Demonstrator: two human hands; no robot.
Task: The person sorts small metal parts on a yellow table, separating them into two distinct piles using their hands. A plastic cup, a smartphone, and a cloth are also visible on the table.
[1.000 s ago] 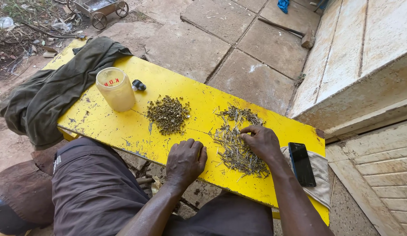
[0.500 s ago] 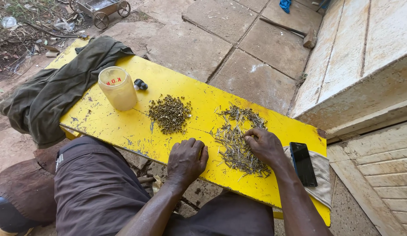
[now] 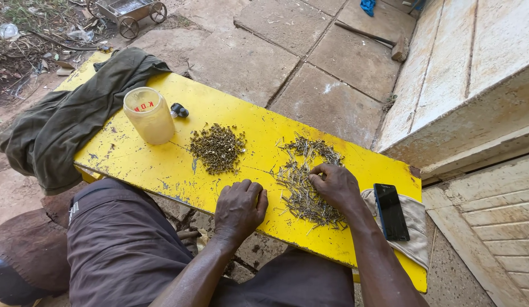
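— Two heaps lie on the flat yellow painted worktop (image 3: 162, 165)?
— Yes. The heap of long thin grey nails (image 3: 301, 179) lies right of the round pile of small dark screws (image 3: 218, 148).
— And each hand?
— The right hand (image 3: 335, 185) rests curled on the nails, fingertips among them; whether it grips any, I cannot tell. The left hand (image 3: 239, 207) lies loosely clenched on the worktop, just left of the nails, holding nothing.

Yellow board (image 3: 162, 165) (scuffed), jar (image 3: 149, 115), two nail piles (image 3: 218, 148), phone (image 3: 390, 211), green cloth (image 3: 77, 113)
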